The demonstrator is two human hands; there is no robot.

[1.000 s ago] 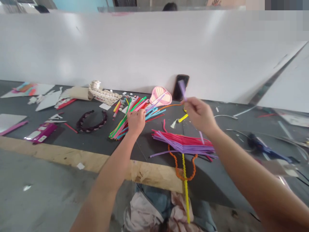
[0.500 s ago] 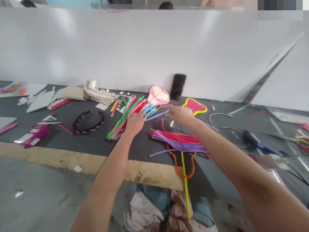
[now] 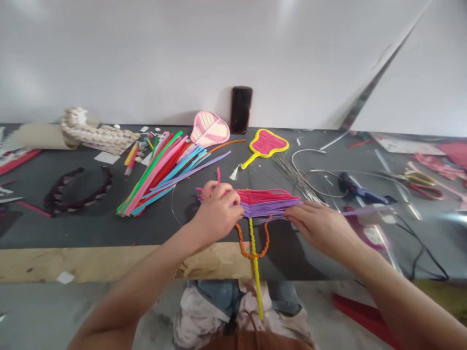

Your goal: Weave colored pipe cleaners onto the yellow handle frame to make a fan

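Observation:
A fan-like piece of pink and purple pipe cleaners [image 3: 264, 201] lies on the dark table, with an orange loop [image 3: 251, 243] and a yellow stem [image 3: 257, 277] hanging over the table edge. My left hand [image 3: 218, 214] pinches its left end with curled fingers. My right hand [image 3: 321, 226] presses on its right end, fingers closed on the purple strands. A loose bundle of coloured pipe cleaners [image 3: 166, 170] lies to the left, beyond my left hand.
A yellow-rimmed pink fan [image 3: 266, 144], a pink fan [image 3: 209, 129] and a black phone [image 3: 241, 110] stand near the white wall. Thin wires [image 3: 292, 175], a blue glue gun [image 3: 359, 192], scissors [image 3: 423, 182] lie right. A dark headband [image 3: 78, 189] lies left. The wooden table edge [image 3: 91, 260] runs below.
Both hands left the coloured bundle and came down onto the pink and purple piece. The purple strand held up by my right hand is no longer raised. The view tilted down and right.

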